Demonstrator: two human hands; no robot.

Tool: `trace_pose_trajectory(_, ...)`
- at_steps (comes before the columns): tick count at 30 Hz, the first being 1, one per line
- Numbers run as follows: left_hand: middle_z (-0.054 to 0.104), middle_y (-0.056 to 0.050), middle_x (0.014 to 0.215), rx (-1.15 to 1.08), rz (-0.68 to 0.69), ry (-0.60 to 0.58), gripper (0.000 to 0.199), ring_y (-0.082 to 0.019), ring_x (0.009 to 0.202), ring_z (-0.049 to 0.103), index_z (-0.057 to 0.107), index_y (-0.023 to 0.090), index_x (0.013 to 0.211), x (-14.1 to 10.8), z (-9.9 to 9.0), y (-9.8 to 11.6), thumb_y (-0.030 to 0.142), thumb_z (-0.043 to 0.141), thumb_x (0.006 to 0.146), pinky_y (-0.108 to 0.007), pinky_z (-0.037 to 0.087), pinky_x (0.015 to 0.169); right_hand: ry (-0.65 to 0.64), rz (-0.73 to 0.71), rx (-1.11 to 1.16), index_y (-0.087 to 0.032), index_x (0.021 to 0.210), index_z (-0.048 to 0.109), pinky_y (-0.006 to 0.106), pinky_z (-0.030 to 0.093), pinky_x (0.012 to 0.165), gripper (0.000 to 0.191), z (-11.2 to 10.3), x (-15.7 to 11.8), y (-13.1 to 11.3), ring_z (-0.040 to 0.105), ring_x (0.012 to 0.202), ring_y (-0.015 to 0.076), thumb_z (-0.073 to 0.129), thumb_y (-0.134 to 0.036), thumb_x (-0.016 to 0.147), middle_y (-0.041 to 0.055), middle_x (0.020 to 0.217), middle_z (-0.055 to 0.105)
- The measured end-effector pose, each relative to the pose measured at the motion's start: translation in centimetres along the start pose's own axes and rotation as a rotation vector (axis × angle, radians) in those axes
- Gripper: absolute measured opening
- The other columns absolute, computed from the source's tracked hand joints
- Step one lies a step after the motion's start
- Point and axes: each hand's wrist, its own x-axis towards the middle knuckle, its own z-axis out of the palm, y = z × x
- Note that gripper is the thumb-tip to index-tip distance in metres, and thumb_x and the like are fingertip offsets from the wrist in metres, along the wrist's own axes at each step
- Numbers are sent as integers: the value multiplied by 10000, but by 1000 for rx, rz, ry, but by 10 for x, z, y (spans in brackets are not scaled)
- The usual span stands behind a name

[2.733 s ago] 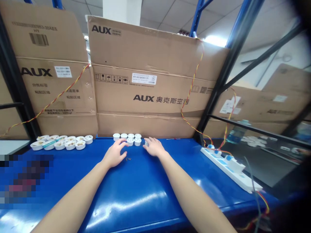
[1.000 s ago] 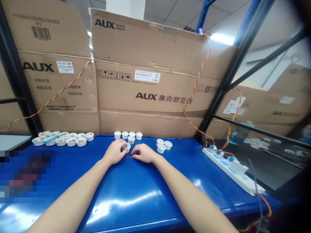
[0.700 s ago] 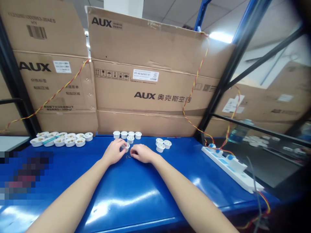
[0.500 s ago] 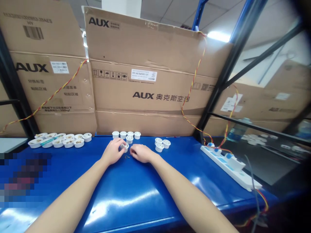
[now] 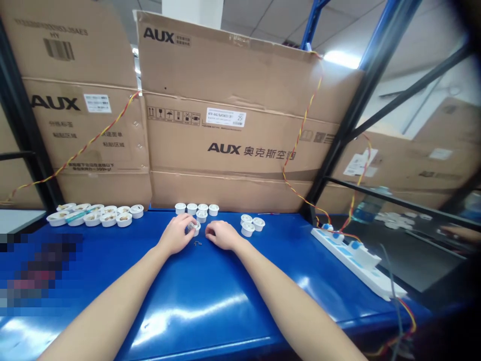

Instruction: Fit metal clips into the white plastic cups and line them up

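Note:
My left hand [image 5: 178,233] is closed around a small white round plastic cup [image 5: 196,229], keeping it on the blue tabletop [image 5: 195,296]. Its fingers cover part of the cup. Just to the right, apart from the cup, my right hand [image 5: 222,235] has its thumb and fingers pinched together. Whatever is in that pinch, if anything, is hidden. A few tiny metal pieces [image 5: 197,243] lie on the table between the hands. Right behind the held cup stands another white cup [image 5: 202,216], with a short row of similar cups [image 5: 192,209] beyond it.
Three white cups [image 5: 247,229] stand right of my hands. Several filled cups [image 5: 108,219] sit at left, a teal stick-like thing [image 5: 76,216] across them. A white power strip [image 5: 353,260] lies at right. Cardboard [image 5: 225,185] backs the table. Another person's hand [image 5: 466,233] shows far right.
My right hand has drawn slightly to the right, away from the held cup. The left hand keeps its hold. Another person's hand has come into view at the right edge.

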Motion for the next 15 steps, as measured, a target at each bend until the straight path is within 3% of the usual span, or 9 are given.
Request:
trace_pose_trajectory(8,629,-29,994,-15,11,-10,125,-209,936,570,614,230,902,-1,0,0,201,530,814,-341,446,856,-40,39,-35,-196,904,637,238,340,649,204,1,0,-5,589,816,157,445,-265,912,52,972,657)
trace_pose_trajectory(15,631,-35,1002,-12,34,-31,153,-205,944,580,630,233,931,-1,2,0,217,536,812,-336,454,857,-54,100,58,-215,897,670,236,366,678,139,-1,1,-2,605,854,166,562,-281,839,30,959,684)
